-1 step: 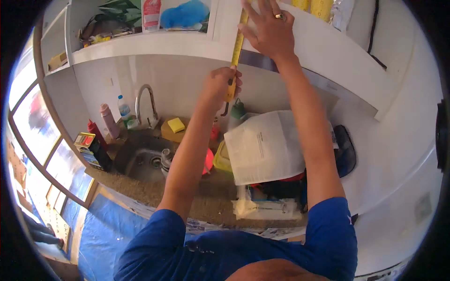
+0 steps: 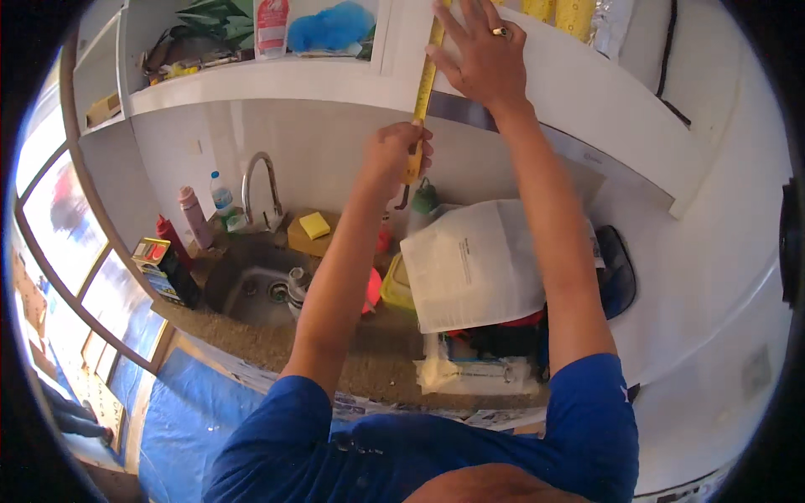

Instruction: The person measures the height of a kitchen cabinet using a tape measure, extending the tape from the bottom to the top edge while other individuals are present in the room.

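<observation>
We could not see the upper end of the yellow tape measure (image 2: 426,84): it ran out at the top edge beside the right hand (image 2: 488,59), whose fingertips were partly cut off there too. Its lower part was half hidden in the left hand (image 2: 396,151), so we could not make out the whole body. A small dark hook showed just below that hand, but we could not tell whether it belonged to the tape.

The tape's long axis stood close to upright, leaning slightly right toward its top, from the left hand up past the thumb of the right. It lay between the two hands, in front of the white cabinet (image 2: 570,92).

Our hands were apart. The left was curled around the tape's lower part; the right, wearing a ring, had its fingers spread by the cabinet front, thumb near the tape's edge. We could not tell how firmly it pressed.

Below the left hand and to its left were the tap (image 2: 262,180), the yellow sponge (image 2: 315,225) and the sink (image 2: 239,289), partly covered by the forearm. Below the right hand, a whitish sheet (image 2: 470,268) hid much of the pile beneath it.
</observation>
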Action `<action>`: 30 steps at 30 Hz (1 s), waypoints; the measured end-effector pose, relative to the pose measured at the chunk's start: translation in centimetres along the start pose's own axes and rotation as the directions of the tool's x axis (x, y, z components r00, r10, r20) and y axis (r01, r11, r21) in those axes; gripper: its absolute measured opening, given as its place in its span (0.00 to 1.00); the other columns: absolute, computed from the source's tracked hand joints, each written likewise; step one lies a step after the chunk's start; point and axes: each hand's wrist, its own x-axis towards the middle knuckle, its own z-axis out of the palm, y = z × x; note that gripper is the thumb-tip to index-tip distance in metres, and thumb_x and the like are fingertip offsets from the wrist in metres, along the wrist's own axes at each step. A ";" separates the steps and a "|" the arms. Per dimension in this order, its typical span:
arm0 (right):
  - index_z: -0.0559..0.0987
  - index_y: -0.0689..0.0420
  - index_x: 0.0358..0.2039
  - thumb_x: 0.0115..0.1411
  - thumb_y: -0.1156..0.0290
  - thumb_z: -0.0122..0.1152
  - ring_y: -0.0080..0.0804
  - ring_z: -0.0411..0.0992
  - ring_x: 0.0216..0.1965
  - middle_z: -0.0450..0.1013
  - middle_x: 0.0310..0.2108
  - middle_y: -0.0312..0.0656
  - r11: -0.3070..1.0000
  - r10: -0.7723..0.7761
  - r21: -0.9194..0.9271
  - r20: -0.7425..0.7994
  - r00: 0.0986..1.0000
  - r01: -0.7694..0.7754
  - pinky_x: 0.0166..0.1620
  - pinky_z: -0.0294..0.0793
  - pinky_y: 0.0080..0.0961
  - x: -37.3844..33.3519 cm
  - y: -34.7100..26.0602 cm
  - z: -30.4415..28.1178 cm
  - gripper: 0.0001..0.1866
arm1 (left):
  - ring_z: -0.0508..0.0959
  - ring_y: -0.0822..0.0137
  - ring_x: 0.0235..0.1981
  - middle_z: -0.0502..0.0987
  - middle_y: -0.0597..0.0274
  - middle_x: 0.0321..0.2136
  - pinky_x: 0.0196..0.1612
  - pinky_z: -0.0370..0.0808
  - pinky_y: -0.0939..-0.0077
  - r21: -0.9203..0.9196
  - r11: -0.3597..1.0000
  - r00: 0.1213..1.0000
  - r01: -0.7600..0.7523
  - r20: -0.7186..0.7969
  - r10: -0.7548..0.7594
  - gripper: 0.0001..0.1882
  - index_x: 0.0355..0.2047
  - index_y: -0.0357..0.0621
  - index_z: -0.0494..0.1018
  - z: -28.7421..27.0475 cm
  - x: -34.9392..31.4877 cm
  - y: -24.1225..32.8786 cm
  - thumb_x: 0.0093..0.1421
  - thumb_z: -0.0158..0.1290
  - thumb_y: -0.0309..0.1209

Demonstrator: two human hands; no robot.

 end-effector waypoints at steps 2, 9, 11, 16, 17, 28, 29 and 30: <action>0.70 0.50 0.67 0.65 0.47 0.57 0.49 0.51 0.73 0.55 0.73 0.50 1.000 0.001 0.010 0.004 1.000 -0.001 0.65 0.54 0.54 -0.1 0.1 0.0 0.34 | 0.77 0.64 0.21 0.76 0.58 0.24 0.25 0.74 0.70 -0.001 1.000 1.000 -0.003 -0.003 0.003 0.17 0.36 0.36 0.75 0.2 0.0 -0.1 0.70 0.51 0.40; 0.70 0.53 0.67 0.64 0.48 0.58 0.49 0.51 0.73 0.55 0.73 0.51 1.000 -0.006 0.017 -0.003 1.000 0.006 0.65 0.54 0.53 -0.3 0.0 0.2 0.35 | 0.78 0.64 0.22 0.77 0.58 0.24 0.26 0.76 0.69 0.036 0.999 0.999 -0.027 0.023 0.026 0.18 0.38 0.37 0.76 -0.1 0.1 -0.5 0.70 0.52 0.42; 0.70 0.53 0.68 0.64 0.48 0.59 0.48 0.51 0.73 0.56 0.73 0.51 1.000 -0.006 0.009 -0.005 1.000 0.006 0.64 0.54 0.53 -0.1 -0.1 0.0 0.36 | 0.78 0.64 0.22 0.77 0.58 0.25 0.26 0.76 0.69 0.048 0.998 0.999 -0.036 0.024 0.035 0.18 0.38 0.37 0.76 -0.1 0.1 -0.4 0.70 0.52 0.42; 0.69 0.53 0.68 0.64 0.48 0.59 0.49 0.52 0.73 0.56 0.73 0.51 1.000 -0.016 -0.010 -0.026 1.000 0.015 0.63 0.55 0.52 -0.4 0.0 0.1 0.36 | 0.78 0.64 0.22 0.78 0.58 0.25 0.27 0.76 0.69 0.056 0.997 0.999 -0.047 -0.007 0.047 0.18 0.37 0.36 0.76 0.1 0.4 -1.0 0.70 0.52 0.42; 0.69 0.53 0.68 0.64 0.48 0.59 0.49 0.52 0.73 0.56 0.72 0.51 1.000 -0.016 -0.009 -0.022 1.000 0.015 0.63 0.55 0.52 -0.3 -0.1 0.1 0.36 | 0.78 0.64 0.22 0.78 0.57 0.25 0.27 0.76 0.69 0.048 0.997 0.999 -0.053 0.002 0.053 0.18 0.37 0.36 0.76 0.0 0.5 -1.1 0.70 0.52 0.42; 0.68 0.50 0.69 0.64 0.47 0.59 0.50 0.53 0.73 0.55 0.73 0.51 1.000 -0.006 -0.028 -0.021 1.000 0.006 0.64 0.55 0.53 -0.3 -0.2 0.4 0.36 | 0.78 0.64 0.20 0.78 0.58 0.23 0.25 0.76 0.69 0.054 0.997 0.998 -0.060 -0.007 0.060 0.16 0.37 0.37 0.77 -0.1 0.5 -0.9 0.70 0.52 0.40; 0.68 0.50 0.69 0.64 0.47 0.59 0.50 0.53 0.73 0.55 0.73 0.51 1.000 -0.005 -0.031 -0.014 1.000 0.005 0.64 0.55 0.53 -0.3 -0.1 0.3 0.37 | 0.78 0.63 0.20 0.78 0.58 0.23 0.25 0.76 0.69 0.047 0.997 0.999 -0.054 -0.004 0.054 0.16 0.37 0.38 0.77 -0.1 0.5 -0.9 0.70 0.52 0.40; 0.68 0.50 0.69 0.64 0.47 0.59 0.49 0.52 0.73 0.55 0.73 0.51 1.000 -0.004 -0.031 -0.009 1.000 0.003 0.65 0.55 0.53 -0.2 -0.1 0.2 0.37 | 0.78 0.63 0.20 0.78 0.58 0.23 0.25 0.76 0.69 0.043 0.998 0.999 -0.050 -0.005 0.050 0.16 0.37 0.38 0.77 -0.1 0.5 -0.8 0.70 0.52 0.40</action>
